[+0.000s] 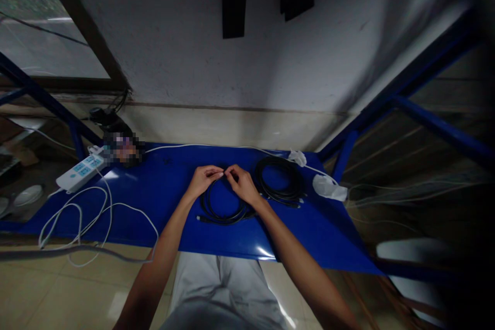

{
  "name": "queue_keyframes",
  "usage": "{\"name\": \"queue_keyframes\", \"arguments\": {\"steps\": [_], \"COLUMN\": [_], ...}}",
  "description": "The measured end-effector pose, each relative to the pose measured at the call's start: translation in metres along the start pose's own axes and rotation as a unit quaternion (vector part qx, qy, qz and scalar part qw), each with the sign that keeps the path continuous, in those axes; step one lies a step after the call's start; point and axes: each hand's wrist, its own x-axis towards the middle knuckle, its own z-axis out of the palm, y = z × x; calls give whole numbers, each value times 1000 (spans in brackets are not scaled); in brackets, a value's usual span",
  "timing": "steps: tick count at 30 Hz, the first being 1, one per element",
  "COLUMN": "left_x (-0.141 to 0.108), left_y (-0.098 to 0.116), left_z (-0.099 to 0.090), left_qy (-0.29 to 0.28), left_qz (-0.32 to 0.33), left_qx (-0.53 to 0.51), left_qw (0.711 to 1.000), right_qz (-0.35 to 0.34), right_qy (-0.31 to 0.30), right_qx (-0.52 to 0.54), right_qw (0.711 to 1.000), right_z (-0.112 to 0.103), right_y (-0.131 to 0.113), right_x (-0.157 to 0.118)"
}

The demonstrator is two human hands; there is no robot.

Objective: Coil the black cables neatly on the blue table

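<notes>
A coiled black cable (222, 220) lies on the blue tabletop (154, 185) in front of me, one plug end sticking out at its lower left. At the far side of this coil, my left hand (204, 179) and my right hand (242, 184) meet, thumbs and fingers pinched close together. Something small and dark shows between the fingertips, where the cable runs up to them; its exact shape is too small to make out. Just right of my right hand rests a second, thicker black cable coil (266, 193), with plug ends at its lower right.
A white power strip (81, 171) stands at the table's left, with loose white cord (106, 201) looping over the front edge. A white cable (201, 145) runs along the back by the wall. Crumpled white plastic (328, 187) lies at the right, near the blue frame (344, 157).
</notes>
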Motion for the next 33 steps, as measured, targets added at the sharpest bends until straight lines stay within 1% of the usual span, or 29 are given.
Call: {"name": "queue_keyframes", "arguments": {"steps": [4,7,13,18,23,33], "left_x": [0,1,2,0,-2,-4], "left_y": [-2,-4,-4,2,5,2], "left_z": [-1,-2,-2,1,2,5], "left_qy": [-1,-4,-4,-21,-35,-10], "left_qz": [0,2,34,50,58,82], "left_qx": [-8,-14,-4,17,40,101], "left_qw": [1000,1000,999,998,997,991], "right_qz": [19,18,15,10,28,49], "right_qy": [0,16,31,23,10,-3], "right_qx": [14,17,25,39,42,72], "right_qw": [1000,1000,999,999,999,996], "right_z": [1,1,1,2,2,2], "right_y": [1,1,1,3,2,4], "right_x": [0,1,2,1,0,0]}}
